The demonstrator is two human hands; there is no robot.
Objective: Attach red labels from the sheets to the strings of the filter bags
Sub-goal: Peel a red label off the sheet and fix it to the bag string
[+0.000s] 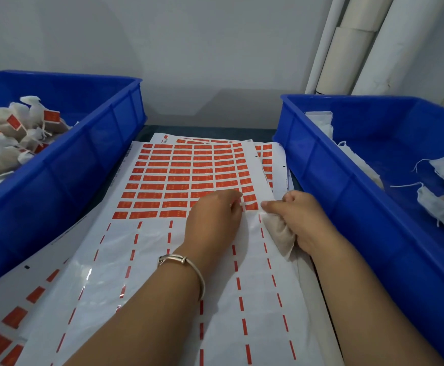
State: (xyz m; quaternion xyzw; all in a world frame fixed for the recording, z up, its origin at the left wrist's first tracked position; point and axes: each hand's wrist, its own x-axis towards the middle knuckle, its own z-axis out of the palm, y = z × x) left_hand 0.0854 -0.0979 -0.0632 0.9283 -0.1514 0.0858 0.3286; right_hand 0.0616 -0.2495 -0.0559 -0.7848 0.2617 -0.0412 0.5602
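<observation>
Filter bag (279, 233) is gripped in curled right hand (300, 217) at the label sheet (184, 175) edge; its string (252, 205) is pinched taut w/ left hand (213, 215) fingertips. String should be laid centred across a red label (251, 206) before folding.

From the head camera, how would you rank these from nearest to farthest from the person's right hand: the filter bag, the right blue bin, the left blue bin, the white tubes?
1. Filter bag: gripped in the right hand itself.
2. Right blue bin: just beside the hand, on its right.
3. Left blue bin: across the label sheet, on the left.
4. White tubes: leaning on the wall at the back right.
</observation>
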